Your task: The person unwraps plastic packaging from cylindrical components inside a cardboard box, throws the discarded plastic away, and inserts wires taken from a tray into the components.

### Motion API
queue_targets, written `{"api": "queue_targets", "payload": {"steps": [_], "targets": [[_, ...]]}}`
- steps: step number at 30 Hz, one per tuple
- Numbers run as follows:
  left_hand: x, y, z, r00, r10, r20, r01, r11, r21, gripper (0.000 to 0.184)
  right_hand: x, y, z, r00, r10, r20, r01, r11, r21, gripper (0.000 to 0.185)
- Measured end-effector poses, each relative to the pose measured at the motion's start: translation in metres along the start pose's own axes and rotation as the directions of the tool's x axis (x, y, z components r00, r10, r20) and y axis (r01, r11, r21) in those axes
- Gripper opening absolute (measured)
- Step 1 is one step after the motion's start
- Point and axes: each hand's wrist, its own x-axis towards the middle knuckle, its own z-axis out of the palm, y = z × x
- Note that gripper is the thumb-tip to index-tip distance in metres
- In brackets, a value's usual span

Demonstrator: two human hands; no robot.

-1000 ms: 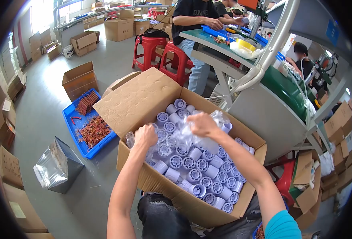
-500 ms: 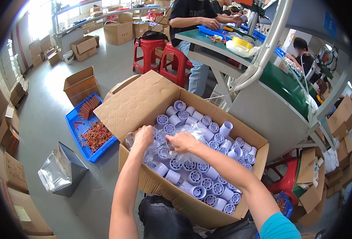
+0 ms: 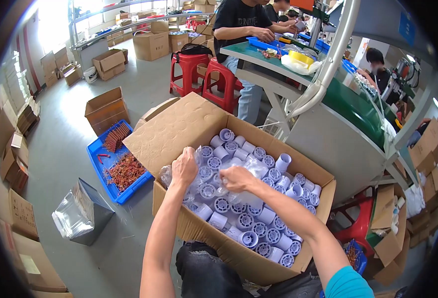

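An open cardboard box (image 3: pixel 179 133) stands before me, filled with several pale lilac plastic cylinders (image 3: pixel 249 239), some upright and some lying on their sides. Clear plastic film (image 3: pixel 253 168) lies over the left and middle cylinders. My left hand (image 3: pixel 184 167), above the box's left side, is closed on a bunched part of the film. Over the middle of the box, my right hand (image 3: pixel 236 179) is closed on another part of it. The film hides some cylinders between and below the hands.
Left of the box are a blue tray (image 3: pixel 122 197) of reddish wire parts and a shiny metal tin (image 3: pixel 82 212). Red stools (image 3: pixel 187 74) stand behind. A person (image 3: pixel 238 30) works at a green-topped bench (image 3: pixel 263 58); another person (image 3: pixel 375 72) sits at the right.
My right hand first moved left and down with the film, then slightly right. My left hand has risen a little, pulling film up beside it. More cylinders at the box's right side show.
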Motion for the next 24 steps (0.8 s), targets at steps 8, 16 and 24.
{"api": "queue_targets", "payload": {"steps": [8, 16, 24], "targets": [[-0.006, 0.01, -0.002, 0.953, 0.294, 0.078, -0.279, 0.947, -0.159, 0.027, -0.021, 0.034, -0.031, 0.88, 0.045, -0.473, 0.087, 0.964, 0.252, 0.024], [-0.012, 0.005, 0.015, 0.846, 0.221, 0.486, -0.275, 0.961, 0.042, 0.025, -0.028, 0.039, -0.05, 0.825, 0.135, -0.549, -0.143, 0.989, 0.029, 0.018], [-0.009, -0.001, 0.018, 0.865, 0.187, 0.466, -0.205, 0.979, -0.012, 0.023, -0.028, 0.028, -0.042, 0.89, 0.194, -0.413, -0.158, 0.98, 0.12, 0.024]]}}
